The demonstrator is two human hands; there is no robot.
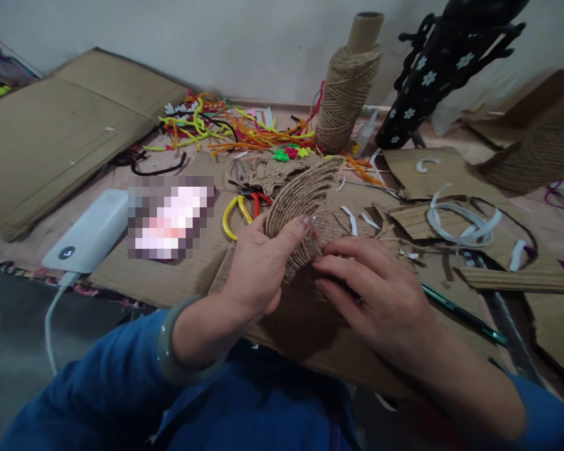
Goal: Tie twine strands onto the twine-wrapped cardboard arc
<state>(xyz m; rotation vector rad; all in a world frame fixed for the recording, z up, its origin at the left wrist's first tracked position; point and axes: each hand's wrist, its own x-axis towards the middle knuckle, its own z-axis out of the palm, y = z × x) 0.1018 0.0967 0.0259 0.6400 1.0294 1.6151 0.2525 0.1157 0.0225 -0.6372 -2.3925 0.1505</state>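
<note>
Head view. Your left hand (256,269) rises from a blue sleeve with a pale green bangle (169,351) at the wrist; the palm faces inward, the thumb is stretched upward, and its tip presses the face of a jute-wrapped curved piece (298,197). The fingers curl behind the piece, so this hand is closed on it. Your right hand (371,294) comes in from the lower right, back of the hand upward, fingers bent and bunched together, their tips meeting the lower right edge of the same piece, just beside the left thumb. Whether these fingers pinch a strand or only press on it cannot be told.

The piece is fan-shaped, covered in close parallel rows of tan twine, tilted with its broad end up and away from you. It is held above a sheet of corrugated cardboard (178,275) that lies across your lap and the floor.

Around it: a tall cone of jute twine (345,100) stands upright beyond the hands; a tangle of coloured pipe cleaners (216,128) lies to its left; yellow-handled pliers (232,216) rest just left of the piece; a white power bank (89,232) sits at far left with its cable attached; white paper strips (460,225) and a green pen (465,316) lie to the right.
</note>
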